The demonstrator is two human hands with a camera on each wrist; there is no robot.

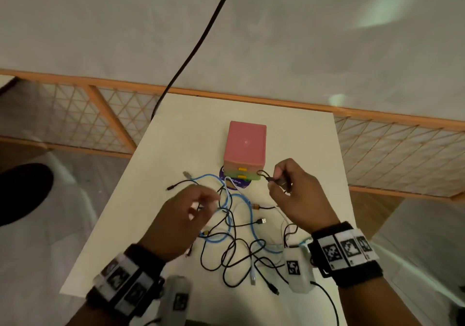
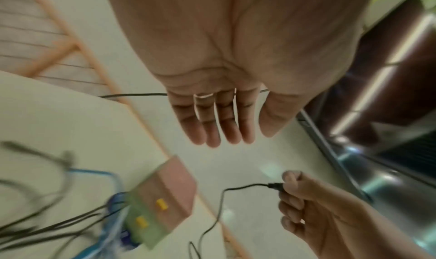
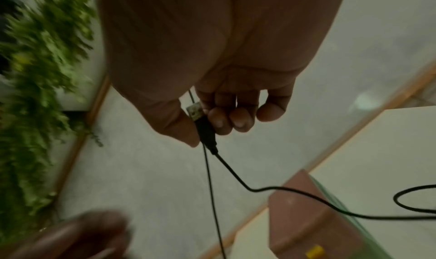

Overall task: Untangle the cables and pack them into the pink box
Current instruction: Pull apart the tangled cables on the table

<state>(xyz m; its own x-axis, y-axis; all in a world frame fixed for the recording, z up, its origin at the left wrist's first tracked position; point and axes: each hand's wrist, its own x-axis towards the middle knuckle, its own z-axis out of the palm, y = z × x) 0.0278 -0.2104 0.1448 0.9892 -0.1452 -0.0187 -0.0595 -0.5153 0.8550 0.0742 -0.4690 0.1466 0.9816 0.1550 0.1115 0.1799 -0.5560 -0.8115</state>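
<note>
The job has barely got going, by the look of it. The right hand (image 1: 297,194) has the plug end of one black cable (image 3: 207,132) pinched between thumb and fingers and lifted clear of the table (image 1: 307,149), its cord trailing down past the front of the pink box (image 1: 246,144). The left hand (image 1: 181,220) hovers over the heap with its fingers straight and relaxed, gripping nothing. Beneath it the tangle of cables (image 1: 234,237) lies spread across the near half of the table: thin black leads looped through one another, a blue cable (image 1: 241,199) winding among them, and a white one (image 1: 230,186) running up toward the box. The box sits at the far middle of the table, closed as far as I can see, its two yellow catches (image 1: 242,172) facing the person. Nothing looks packed yet; I would say every cable has yet to be freed, coiled and put inside.
</note>
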